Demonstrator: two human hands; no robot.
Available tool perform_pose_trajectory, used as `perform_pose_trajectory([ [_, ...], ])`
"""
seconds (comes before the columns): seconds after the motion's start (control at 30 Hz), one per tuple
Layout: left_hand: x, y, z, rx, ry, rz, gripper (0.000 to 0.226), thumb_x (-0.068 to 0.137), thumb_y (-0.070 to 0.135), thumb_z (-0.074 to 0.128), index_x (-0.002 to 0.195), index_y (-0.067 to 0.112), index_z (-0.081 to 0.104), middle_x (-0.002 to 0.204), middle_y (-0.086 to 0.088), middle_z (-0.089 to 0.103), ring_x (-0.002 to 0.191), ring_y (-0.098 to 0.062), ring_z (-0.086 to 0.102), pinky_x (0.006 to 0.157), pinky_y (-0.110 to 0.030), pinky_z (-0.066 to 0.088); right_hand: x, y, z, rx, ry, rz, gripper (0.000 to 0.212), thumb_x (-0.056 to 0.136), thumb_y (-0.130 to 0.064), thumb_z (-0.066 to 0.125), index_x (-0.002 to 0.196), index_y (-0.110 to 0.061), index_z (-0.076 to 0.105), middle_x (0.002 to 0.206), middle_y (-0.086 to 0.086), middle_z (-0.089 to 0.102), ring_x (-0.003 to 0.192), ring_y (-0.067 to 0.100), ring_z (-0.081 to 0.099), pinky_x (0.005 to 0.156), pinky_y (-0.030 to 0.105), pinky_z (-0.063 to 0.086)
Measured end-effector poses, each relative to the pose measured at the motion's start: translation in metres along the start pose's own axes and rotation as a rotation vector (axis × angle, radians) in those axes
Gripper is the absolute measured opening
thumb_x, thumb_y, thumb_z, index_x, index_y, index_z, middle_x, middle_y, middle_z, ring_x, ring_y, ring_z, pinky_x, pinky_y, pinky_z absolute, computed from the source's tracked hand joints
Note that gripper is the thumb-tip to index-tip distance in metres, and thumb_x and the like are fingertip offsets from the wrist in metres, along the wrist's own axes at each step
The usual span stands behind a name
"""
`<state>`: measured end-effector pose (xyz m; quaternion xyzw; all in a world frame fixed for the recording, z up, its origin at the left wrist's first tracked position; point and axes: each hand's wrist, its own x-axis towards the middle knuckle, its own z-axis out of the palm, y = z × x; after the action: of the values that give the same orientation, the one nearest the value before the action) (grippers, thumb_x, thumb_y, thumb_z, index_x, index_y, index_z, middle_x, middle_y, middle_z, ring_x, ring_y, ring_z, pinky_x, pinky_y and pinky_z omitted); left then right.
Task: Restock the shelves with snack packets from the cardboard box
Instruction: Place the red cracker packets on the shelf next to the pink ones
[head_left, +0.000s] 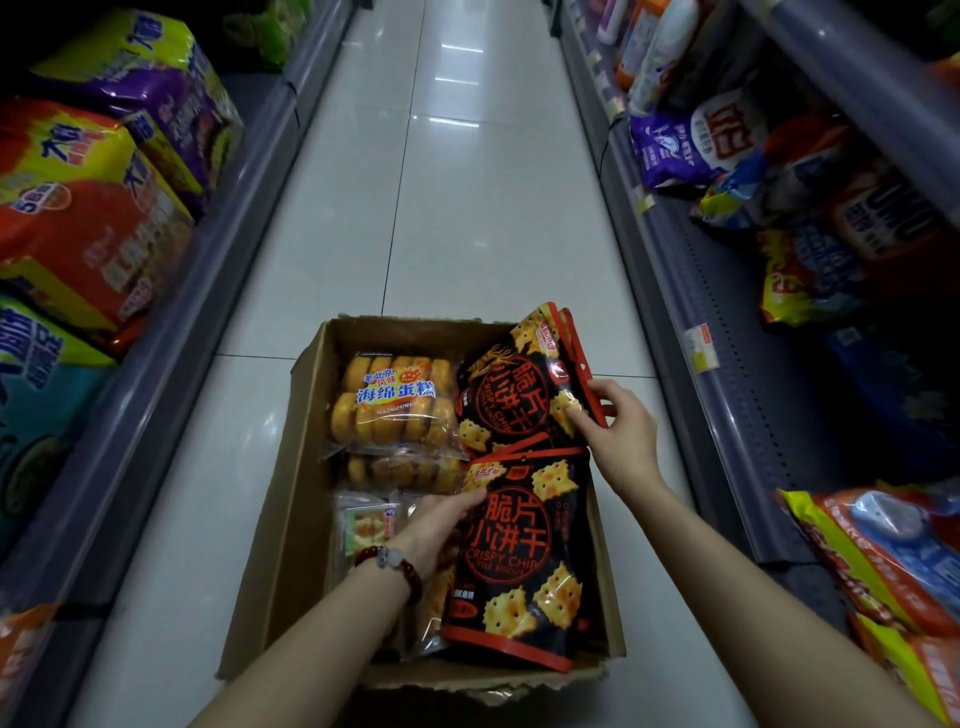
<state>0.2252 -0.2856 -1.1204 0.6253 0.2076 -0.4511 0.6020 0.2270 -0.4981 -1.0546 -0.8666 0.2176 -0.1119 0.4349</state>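
An open cardboard box (291, 467) stands on the aisle floor, filled with snack packets. My right hand (621, 434) pinches the right edge of a black and red crispy chip packet (514, 395) at the box's far right. A second black and red packet (524, 561) lies nearer to me, and my left hand (434, 530) holds its left edge, fingers tucked at the upper corner. Clear bags of golden sponge cakes (395, 402) fill the left of the box, with a smaller clear packet (366, 527) partly under my left hand.
Grey shelves line both sides of the white tiled aisle (467, 182). The left shelf (171, 332) carries large multipack bags. The right shelf (727, 332) holds mixed snack bags, with a bare stretch of shelf beside the box and more bags (893, 561) lower right.
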Motion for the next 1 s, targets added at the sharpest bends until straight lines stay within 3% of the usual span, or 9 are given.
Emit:
perform_pose_trajectory([
  [0.1,0.003,-0.001,0.0,-0.015,0.04,-0.014,0.031,0.086,0.039,0.063,0.096,0.01,0.066,0.093,-0.003,0.067,0.081,-0.016,0.057,0.07,-0.029,0.042,0.004,-0.001,-0.001,0.011,0.032,0.019,0.021,0.081,-0.018,0.074,0.101,-0.013,0.07,0.104,-0.002,0.06,0.097,0.015,0.059,0.082,0.022,0.048],
  [0.2,0.006,-0.003,-0.005,-0.06,0.032,-0.044,0.03,0.085,0.035,0.064,0.099,0.009,0.065,0.093,-0.004,0.065,0.079,-0.016,0.056,0.067,-0.028,0.044,0.011,-0.002,-0.004,0.14,0.098,0.062,0.01,0.082,-0.016,0.073,0.092,-0.014,0.071,0.109,-0.003,0.063,0.103,0.014,0.061,0.087,0.029,0.052],
  [0.37,0.011,-0.002,-0.015,-0.153,0.033,-0.114,0.036,0.076,0.036,0.072,0.101,0.012,0.064,0.086,0.0,0.056,0.073,-0.012,0.045,0.061,-0.026,0.037,0.012,-0.015,-0.015,0.474,0.241,0.166,0.012,0.088,-0.013,0.065,0.081,-0.022,0.066,0.081,0.0,0.067,0.077,0.013,0.065,0.068,0.025,0.052],
  [0.6,0.01,-0.006,-0.016,-0.132,0.038,-0.066,0.025,0.076,0.035,0.073,0.086,0.014,0.062,0.079,0.003,0.056,0.074,-0.013,0.049,0.066,-0.028,0.04,0.012,-0.013,-0.014,0.555,0.199,0.198,0.005,0.093,-0.02,0.061,0.09,-0.018,0.065,0.09,0.003,0.066,0.086,0.015,0.065,0.074,0.027,0.052],
  [0.73,0.002,-0.009,-0.022,-0.027,-0.048,-0.012,0.066,0.051,0.056,0.083,0.1,0.014,0.068,0.111,-0.005,0.067,0.109,-0.024,0.058,0.091,-0.038,0.048,0.014,-0.014,-0.013,0.623,0.159,0.248,0.011,0.094,-0.019,0.058,0.094,-0.012,0.067,0.088,0.003,0.067,0.088,0.019,0.066,0.079,0.033,0.055],
  [0.83,-0.008,-0.005,-0.027,0.004,-0.151,0.003,0.055,0.057,0.045,0.085,0.096,0.017,0.058,0.118,-0.009,0.063,0.108,-0.027,0.058,0.08,-0.037,0.05,0.015,-0.018,-0.013,0.704,0.129,0.293,0.011,0.093,-0.018,0.06,0.085,-0.015,0.067,0.084,0.004,0.068,0.084,0.02,0.067,0.076,0.034,0.056],
  [0.93,-0.014,-0.005,-0.026,0.12,-0.19,0.029,0.057,0.068,0.031,0.08,0.115,0.016,0.051,0.119,-0.009,0.06,0.108,-0.027,0.058,0.085,-0.045,0.053,0.015,-0.022,-0.013,0.799,0.099,0.316,0.008,0.091,-0.015,0.063,0.084,-0.012,0.067,0.083,0.005,0.069,0.078,0.018,0.067,0.071,0.032,0.053],
  [1.0,-0.018,-0.003,-0.024,0.152,-0.189,0.043,0.055,0.074,0.025,0.076,0.12,0.017,0.047,0.118,-0.007,0.059,0.104,-0.022,0.058,0.078,-0.039,0.053,0.013,-0.025,-0.012,0.87,0.08,0.332,0.008,0.084,-0.019,0.069,0.084,-0.011,0.067,0.079,0.003,0.07,0.076,0.017,0.067,0.072,0.035,0.053],
])
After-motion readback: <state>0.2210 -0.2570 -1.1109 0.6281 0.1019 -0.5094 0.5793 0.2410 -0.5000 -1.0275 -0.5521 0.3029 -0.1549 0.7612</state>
